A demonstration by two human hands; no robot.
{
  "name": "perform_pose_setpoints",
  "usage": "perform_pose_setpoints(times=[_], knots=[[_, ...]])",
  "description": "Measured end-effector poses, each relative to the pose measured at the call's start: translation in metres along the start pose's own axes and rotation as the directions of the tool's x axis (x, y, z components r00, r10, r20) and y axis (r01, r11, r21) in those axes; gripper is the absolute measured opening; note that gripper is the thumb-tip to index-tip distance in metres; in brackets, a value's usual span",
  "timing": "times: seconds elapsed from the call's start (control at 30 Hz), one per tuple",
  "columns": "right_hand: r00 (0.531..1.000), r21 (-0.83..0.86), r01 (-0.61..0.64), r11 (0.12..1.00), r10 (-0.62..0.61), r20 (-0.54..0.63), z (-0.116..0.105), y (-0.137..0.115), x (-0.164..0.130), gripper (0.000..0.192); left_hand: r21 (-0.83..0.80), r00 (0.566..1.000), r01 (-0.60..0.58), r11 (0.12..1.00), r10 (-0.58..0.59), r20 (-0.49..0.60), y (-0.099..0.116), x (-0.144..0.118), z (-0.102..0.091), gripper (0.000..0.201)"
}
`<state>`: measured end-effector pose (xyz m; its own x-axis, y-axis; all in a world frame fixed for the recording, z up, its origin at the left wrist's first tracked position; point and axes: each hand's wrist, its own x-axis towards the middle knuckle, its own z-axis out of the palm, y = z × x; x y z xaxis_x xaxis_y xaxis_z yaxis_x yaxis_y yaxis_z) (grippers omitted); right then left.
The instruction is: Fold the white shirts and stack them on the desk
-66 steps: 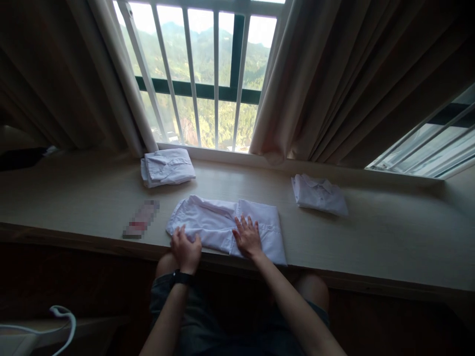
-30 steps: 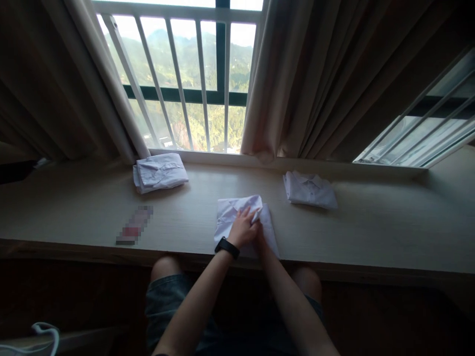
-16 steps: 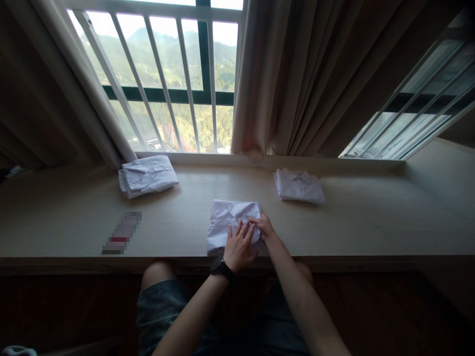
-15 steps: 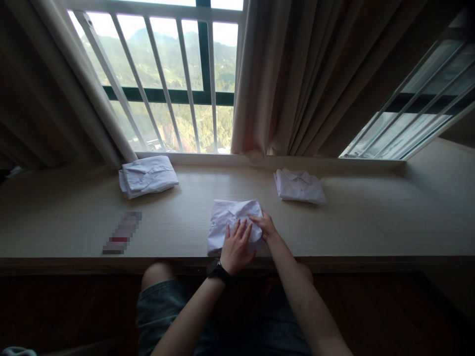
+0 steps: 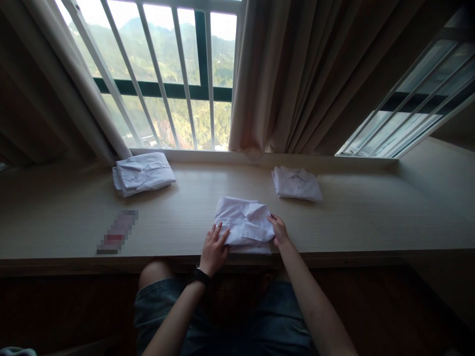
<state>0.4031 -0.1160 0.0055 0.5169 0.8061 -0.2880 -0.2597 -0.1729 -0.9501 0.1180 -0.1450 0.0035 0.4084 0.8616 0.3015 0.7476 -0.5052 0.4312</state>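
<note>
Ledge (image 5: 371, 217) under barred window (image 5: 166, 74) bears three folded shirts.

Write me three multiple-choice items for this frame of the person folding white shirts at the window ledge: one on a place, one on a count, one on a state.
1. Where does the shirt between the hands lie?
A. at the near edge of the ledge
B. against the window rail
C. on the person's lap

2. How many folded white shirts are on the ledge?
A. two
B. three
C. five

3. How do the hands meet the near shirt?
A. both lift it off the ledge
B. one at each side, the shirt lying flat
C. neither is near it

Answers
1. A: the near shirt sits by the front edge of the ledge, in front of the person.
2. B: the near one, the left shirt and the right shirt.
3. B: the left hand rests at its left side and the right hand at its right edge, open, with the shirt flat on the ledge.
</note>
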Motion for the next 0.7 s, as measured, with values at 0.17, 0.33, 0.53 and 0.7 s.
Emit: perform_pose_setpoints(times=[0.17,0.33,0.53,0.7], knots=[[0.986,-0.276,0.106,0.955,-0.137,-0.095,-0.002,0.027,-0.038,0.085,-0.028,0.997,-0.060,0.998,0.062,0.051,0.001,0.009,0.007,0.058],[0.938,-0.457,0.330,0.826,-0.340,0.061,-0.005,0.039,-0.056,0.076,-0.087,0.983,-0.066,0.994,0.080,0.167,-0.004,0.015,0.006,0.067],[0.898,-0.429,0.413,0.803,-0.438,0.044,-0.009,0.047,-0.054,0.069,-0.319,0.996,0.072,0.945,-0.049,0.079,-0.017,0.083,-0.022,0.051],[0.895,-0.385,0.443,0.810,-0.426,0.133,-0.017,0.058,-0.045,0.073,-0.507,0.933,0.343,0.791,-0.225,0.280,-0.037,0.176,-0.024,0.060]])
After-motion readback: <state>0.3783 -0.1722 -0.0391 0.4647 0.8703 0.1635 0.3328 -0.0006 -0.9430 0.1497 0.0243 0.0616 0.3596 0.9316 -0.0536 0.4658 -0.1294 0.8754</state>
